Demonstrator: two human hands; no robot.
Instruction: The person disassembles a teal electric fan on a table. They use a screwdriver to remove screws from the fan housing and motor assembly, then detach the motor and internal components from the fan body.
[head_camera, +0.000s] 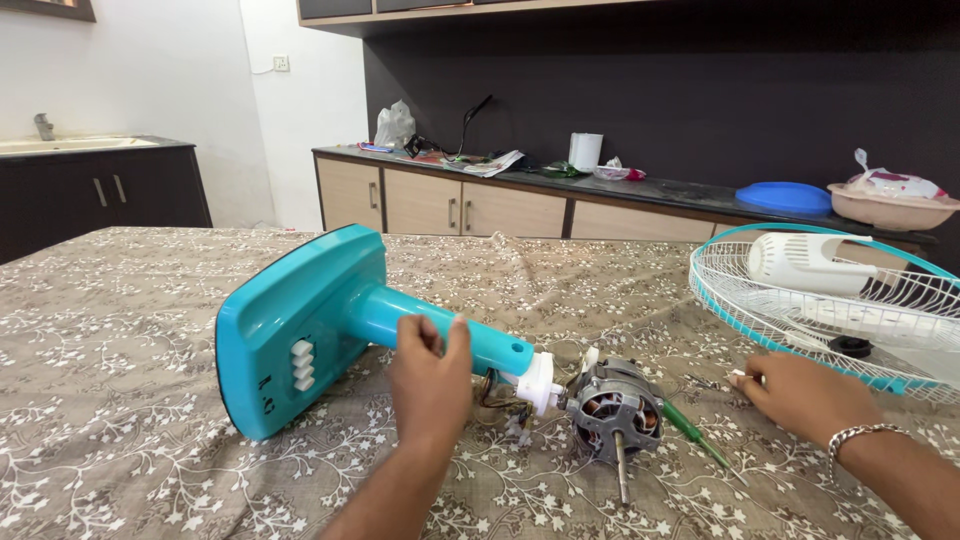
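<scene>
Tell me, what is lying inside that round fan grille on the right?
Inside the fan grille lie a white plastic motor cover and a small black ring. Its far right part runs out of frame, unseen.

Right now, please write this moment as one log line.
left hand: grips teal fan stand | right hand: on table near screwdriver | motor: exposed

View: one head camera, worn by the person.
Direction: it looks forward and down over the table (120, 400), toward the counter (620, 190) and dark wall.
Distance: close, both hands are in the lower part.
Shared part: only one view.
</scene>
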